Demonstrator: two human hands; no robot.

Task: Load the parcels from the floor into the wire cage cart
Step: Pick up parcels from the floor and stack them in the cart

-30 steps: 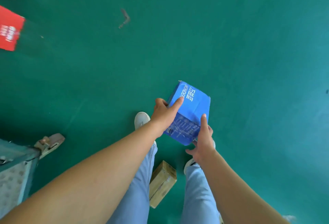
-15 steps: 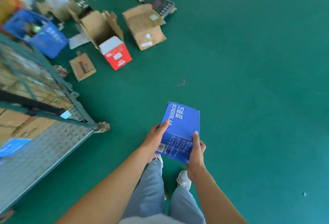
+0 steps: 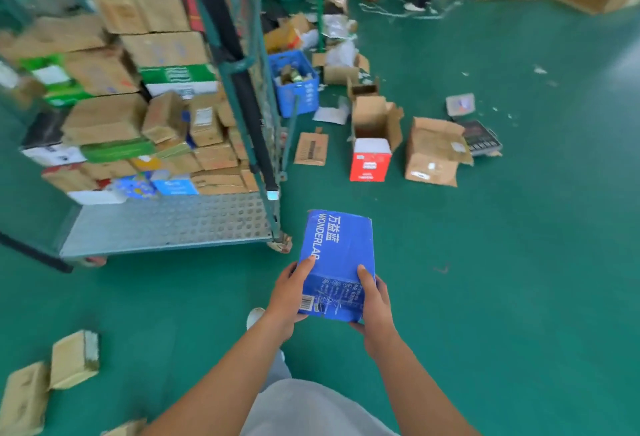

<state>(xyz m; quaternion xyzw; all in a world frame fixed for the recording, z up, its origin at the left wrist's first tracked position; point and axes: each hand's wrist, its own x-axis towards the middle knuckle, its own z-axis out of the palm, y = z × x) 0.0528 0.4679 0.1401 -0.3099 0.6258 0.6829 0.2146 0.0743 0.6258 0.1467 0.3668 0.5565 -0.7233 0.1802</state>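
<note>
Sadly, the boxes piled in the wire cage cart [image 3: 166,224] are looking blurry. Both hands are gripping the blue parcel [image 3: 337,255] in the air: left hand [image 3: 289,297] on its left side, right hand [image 3: 374,304] on its right.

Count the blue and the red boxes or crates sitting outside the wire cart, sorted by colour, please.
Blue: 2, the carried blue box and the blue crate on the floor.
Red: 1, the red box on the floor.
Total: 3
</note>
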